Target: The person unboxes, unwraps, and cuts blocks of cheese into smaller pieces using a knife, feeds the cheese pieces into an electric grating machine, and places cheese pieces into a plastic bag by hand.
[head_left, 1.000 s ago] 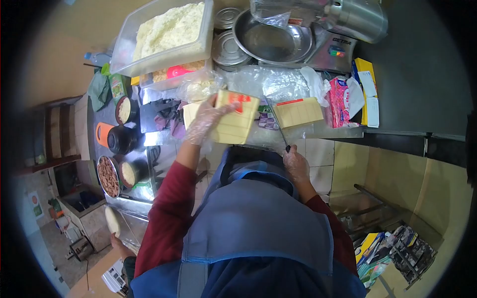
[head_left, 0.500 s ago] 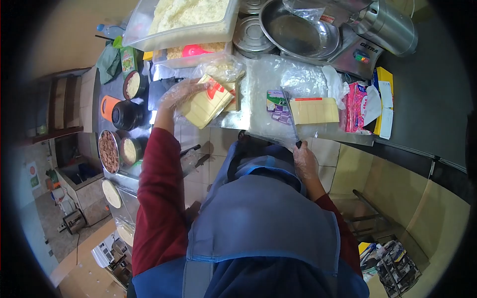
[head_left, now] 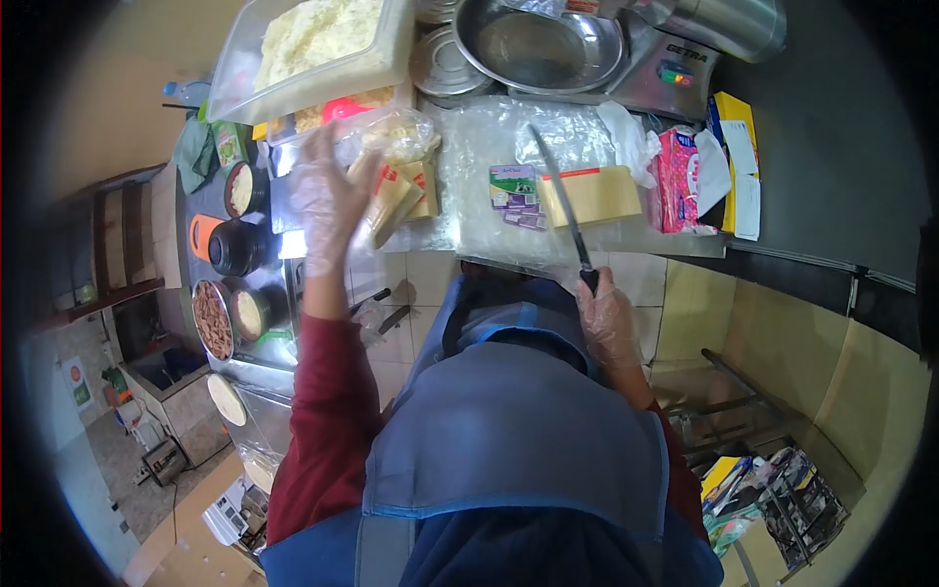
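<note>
My left hand (head_left: 328, 201), in a clear plastic glove and slightly blurred, is open with its fingers apart. Its thumb is close beside a pale yellow cheese block (head_left: 393, 207) with a red label, which leans by another block (head_left: 423, 186). In my gloved right hand (head_left: 608, 321) is the black handle of a long knife (head_left: 560, 191). The blade points away from me, passing over the left end of a third cheese block (head_left: 606, 199) on a clear plastic sheet (head_left: 469, 186). Just left of the blade lies a purple and green wrapper (head_left: 516, 191).
A large tub of grated white food (head_left: 386, 73) stands at the back left, near a steel bowl (head_left: 469, 68) on a scale (head_left: 660, 93). Pink packaging (head_left: 677, 181) lies right. Bowls and a dish of brown pieces (head_left: 210, 318) line the left side.
My left hand has let go of the cheese block, which now rests by the other block on the table. The knife stays in my right hand. The view has shifted slightly.
</note>
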`<state>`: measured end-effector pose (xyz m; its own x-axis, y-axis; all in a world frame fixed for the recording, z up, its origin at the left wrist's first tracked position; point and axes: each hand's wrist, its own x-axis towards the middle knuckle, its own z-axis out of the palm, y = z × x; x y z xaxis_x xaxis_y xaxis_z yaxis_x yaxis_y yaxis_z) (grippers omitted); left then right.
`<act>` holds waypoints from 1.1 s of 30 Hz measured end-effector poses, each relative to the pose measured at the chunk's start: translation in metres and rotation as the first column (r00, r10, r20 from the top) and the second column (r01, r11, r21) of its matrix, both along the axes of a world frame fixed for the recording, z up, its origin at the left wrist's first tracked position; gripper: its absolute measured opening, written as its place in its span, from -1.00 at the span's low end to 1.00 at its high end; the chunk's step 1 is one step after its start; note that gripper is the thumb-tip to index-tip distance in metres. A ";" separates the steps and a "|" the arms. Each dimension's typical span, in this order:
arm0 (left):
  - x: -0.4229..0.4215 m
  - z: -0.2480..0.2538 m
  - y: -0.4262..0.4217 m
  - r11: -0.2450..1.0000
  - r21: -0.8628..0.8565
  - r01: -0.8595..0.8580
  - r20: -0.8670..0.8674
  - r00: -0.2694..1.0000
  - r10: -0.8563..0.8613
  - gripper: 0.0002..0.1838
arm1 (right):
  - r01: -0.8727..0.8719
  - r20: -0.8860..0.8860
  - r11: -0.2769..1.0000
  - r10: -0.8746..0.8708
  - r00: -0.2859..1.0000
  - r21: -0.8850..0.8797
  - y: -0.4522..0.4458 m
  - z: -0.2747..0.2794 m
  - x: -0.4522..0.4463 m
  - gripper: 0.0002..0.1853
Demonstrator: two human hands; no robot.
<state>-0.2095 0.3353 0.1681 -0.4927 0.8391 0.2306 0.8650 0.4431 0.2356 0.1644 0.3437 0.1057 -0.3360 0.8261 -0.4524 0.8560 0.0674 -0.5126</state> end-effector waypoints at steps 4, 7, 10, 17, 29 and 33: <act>0.106 -0.028 0.040 0.867 0.033 0.497 0.244 0.837 -0.489 -0.07 | 0.139 -0.080 0.986 -0.131 0.988 0.095 0.013 0.003 0.020 -0.60; 0.164 -0.056 0.069 0.738 -0.117 0.664 0.245 0.740 -0.627 -0.01 | 0.233 -0.169 0.963 -0.209 0.963 0.137 0.019 -0.009 0.035 -0.64; 0.193 -0.036 0.100 0.607 -0.479 0.634 0.414 0.773 -0.481 -0.02 | 0.299 -0.183 0.941 -0.270 0.945 0.156 0.019 -0.018 0.048 -0.64; 0.155 -0.075 0.133 0.641 -0.339 0.689 0.594 0.685 -0.422 -0.11 | 0.397 -0.288 0.914 -0.360 0.888 0.081 0.004 -0.036 0.066 -0.63; 0.144 -0.081 0.167 -0.275 -0.685 0.675 0.712 0.539 -0.450 -0.24 | 0.307 -0.188 0.938 -0.334 0.924 -0.161 0.000 -0.023 0.047 -0.51; 0.142 -0.085 0.169 -0.123 -0.633 0.764 0.713 0.514 -0.477 -0.25 | 0.274 -0.115 0.939 -0.302 0.946 -0.207 -0.003 -0.016 0.044 -0.52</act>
